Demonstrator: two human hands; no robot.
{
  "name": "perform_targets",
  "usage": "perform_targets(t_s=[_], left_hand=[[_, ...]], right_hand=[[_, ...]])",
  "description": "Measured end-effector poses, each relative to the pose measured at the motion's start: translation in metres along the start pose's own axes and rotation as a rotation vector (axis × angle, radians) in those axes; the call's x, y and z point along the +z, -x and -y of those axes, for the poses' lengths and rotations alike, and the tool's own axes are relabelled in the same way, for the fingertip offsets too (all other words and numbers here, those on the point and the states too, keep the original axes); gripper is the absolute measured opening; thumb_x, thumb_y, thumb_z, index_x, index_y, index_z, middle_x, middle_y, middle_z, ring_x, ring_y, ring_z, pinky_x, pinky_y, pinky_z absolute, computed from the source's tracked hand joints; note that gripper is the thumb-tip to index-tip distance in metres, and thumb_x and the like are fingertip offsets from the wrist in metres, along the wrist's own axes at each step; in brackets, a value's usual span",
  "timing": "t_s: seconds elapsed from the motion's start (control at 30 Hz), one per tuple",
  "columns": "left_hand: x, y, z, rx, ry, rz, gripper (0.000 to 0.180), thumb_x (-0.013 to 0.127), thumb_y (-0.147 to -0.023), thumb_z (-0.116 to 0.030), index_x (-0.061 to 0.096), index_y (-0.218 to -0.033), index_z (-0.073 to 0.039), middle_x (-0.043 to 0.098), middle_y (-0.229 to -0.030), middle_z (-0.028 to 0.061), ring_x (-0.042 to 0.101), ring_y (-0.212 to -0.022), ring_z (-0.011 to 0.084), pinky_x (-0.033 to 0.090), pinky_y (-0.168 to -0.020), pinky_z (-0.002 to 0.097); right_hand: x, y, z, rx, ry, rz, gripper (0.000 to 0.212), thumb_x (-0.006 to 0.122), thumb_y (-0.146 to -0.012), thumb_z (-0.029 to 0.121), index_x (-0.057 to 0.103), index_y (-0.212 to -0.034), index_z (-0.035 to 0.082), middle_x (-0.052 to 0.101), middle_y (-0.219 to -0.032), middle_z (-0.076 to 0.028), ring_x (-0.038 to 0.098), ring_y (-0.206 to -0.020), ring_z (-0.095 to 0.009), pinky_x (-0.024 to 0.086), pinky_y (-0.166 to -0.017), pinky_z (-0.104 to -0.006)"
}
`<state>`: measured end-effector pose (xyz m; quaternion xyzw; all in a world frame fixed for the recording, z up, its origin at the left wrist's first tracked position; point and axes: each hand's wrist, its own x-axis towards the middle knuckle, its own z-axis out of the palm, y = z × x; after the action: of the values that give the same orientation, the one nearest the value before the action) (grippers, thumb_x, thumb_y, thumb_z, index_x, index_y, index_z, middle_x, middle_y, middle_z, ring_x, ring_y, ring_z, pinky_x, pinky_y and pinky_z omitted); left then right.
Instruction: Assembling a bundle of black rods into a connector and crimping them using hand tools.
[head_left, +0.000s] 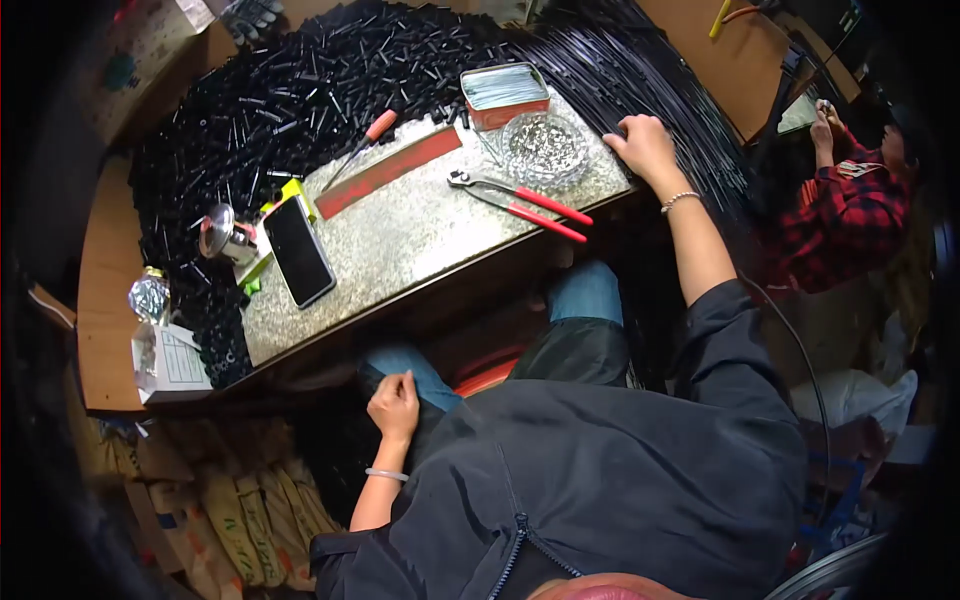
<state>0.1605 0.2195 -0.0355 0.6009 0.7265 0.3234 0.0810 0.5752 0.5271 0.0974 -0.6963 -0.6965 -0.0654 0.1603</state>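
My right hand [645, 148] rests at the right corner of a speckled stone slab [400, 240], beside a bundle of long black rods [640, 75]. Its thumb is spread from the fingers, and I see nothing held. Down by my left thigh, my left hand [394, 406] is curled closed, with nothing showing from it. Nearest the right hand on the slab is a clear glass bowl [545, 148] of small shiny metal parts. Red-handled pliers [520, 204] lie in front of it, jaws pointing left. Behind the bowl stands a red tin [490, 116] packed with thin pale strips.
A heap of short black tubes [300, 90] surrounds the slab's back and left. On the slab lie a red strip [390, 172], a screwdriver [378, 127] and a phone [298, 250]. A metal canister [226, 235] and white box [168, 362] stand left. Another person [850, 205] sits at right.
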Motion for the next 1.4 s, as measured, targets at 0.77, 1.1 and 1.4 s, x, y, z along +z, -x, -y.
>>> perform_targets(t_s=[0.77, 1.1, 1.4], left_hand=[[0.004, 0.000, 0.000, 0.061, -0.107, -0.014, 0.020, 0.067, -0.080, -0.020, 0.059, -0.066, -0.008, 0.057, -0.059, 0.0079, 0.057, -0.051, 0.0283, 0.043, -0.046, 0.0353], [0.001, 0.001, 0.000, 0.062, -0.114, 0.012, 0.019, 0.067, -0.080, -0.020, 0.060, -0.067, -0.008, 0.058, -0.062, 0.0071, 0.057, -0.052, 0.0282, 0.044, -0.047, 0.0353], [0.001, 0.001, 0.000, 0.080, -0.116, -0.004, 0.018, 0.066, -0.081, -0.021, 0.061, -0.069, -0.008, 0.059, -0.063, 0.0069, 0.058, -0.053, 0.0279, 0.045, -0.047, 0.0352]], right_hand=[[-0.047, -0.040, -0.014, 0.122, 0.232, -0.163, 0.024, 0.040, -0.091, 0.018, 0.061, -0.089, 0.007, 0.067, -0.086, -0.018, 0.065, -0.082, -0.036, 0.052, -0.070, -0.0473], [-0.062, -0.031, -0.046, 0.106, 0.363, -0.191, 0.021, 0.050, -0.090, 0.025, 0.059, -0.091, 0.006, 0.065, -0.092, -0.013, 0.063, -0.089, -0.032, 0.050, -0.073, -0.0467], [-0.127, -0.034, -0.061, 0.033, 0.552, -0.344, 0.020, 0.052, -0.089, 0.028, 0.059, -0.091, 0.009, 0.064, -0.089, -0.010, 0.061, -0.089, -0.030, 0.047, -0.074, -0.0456]])
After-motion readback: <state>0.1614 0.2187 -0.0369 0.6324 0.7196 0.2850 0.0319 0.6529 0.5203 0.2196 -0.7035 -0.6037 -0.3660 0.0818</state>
